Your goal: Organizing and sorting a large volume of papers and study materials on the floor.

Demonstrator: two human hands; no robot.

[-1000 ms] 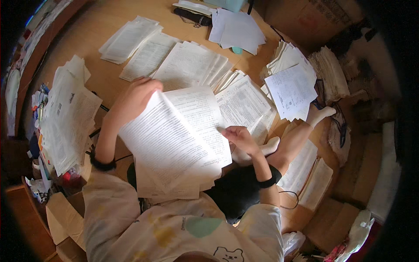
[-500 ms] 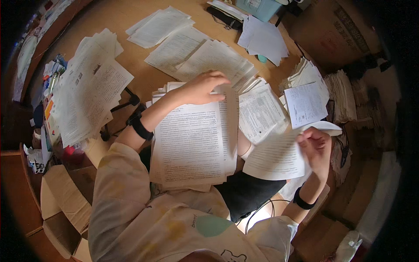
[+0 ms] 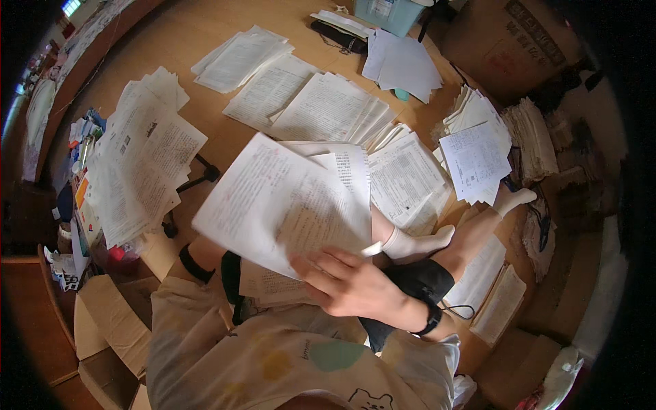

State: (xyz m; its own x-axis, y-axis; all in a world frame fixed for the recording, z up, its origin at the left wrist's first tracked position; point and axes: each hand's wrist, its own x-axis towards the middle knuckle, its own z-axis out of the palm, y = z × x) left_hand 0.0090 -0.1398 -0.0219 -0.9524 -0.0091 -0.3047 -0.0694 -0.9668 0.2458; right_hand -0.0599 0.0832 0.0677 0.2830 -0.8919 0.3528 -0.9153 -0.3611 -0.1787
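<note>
A stack of printed paper sheets lies over my lap. Above it a sheet of paper covered in writing is raised at a tilt, its upper left corner reaching past the stack. My right hand bends its fingers over this sheet's lower right edge, the fingertips smeared by motion and the thumb hidden. A small white piece, perhaps a curled paper corner, shows by the fingers. My left forearm with its black wristband runs beneath the raised sheet, which hides my left hand.
Fanned paper piles lie at the left, far middle and right. Another printed pile is beside my socked foot. Cardboard boxes stand near left and far right; a blue bin stands at the back.
My right hand has swung left from beside the stack to over my lap. My left hand has left the stack's top and gone under a sheet, which is now raised at the left.
</note>
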